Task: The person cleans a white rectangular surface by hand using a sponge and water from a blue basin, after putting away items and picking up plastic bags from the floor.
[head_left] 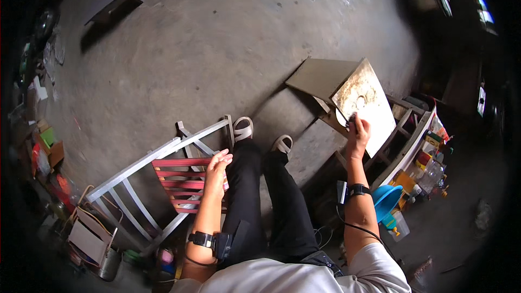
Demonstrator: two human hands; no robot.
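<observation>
My right hand [358, 136] is closed on a small dark object [351, 118], too small to name, against the lower left edge of a white panel [372, 118]. Brown stains and a ring-shaped mark cover the panel's upper part. It forms one face of a tilted, box-like piece with a grey-beige side [325, 74]. My left hand [217, 167] is raised beside my left thigh, fingers bent and close together. A striped pinkish patch shows at its palm; whether the hand holds it, I cannot tell. Below that hand lies a metal-framed chair or stool with red slats [183, 185].
A pale metal frame [134, 171] leans at the left. On the right, a rack [403, 146] stands beside bottles [433, 175] and a blue basin [384, 201]. A grey bench-like piece [112, 2] sits on the concrete floor [228, 49]. Clutter with cartons [51, 150] lines the left.
</observation>
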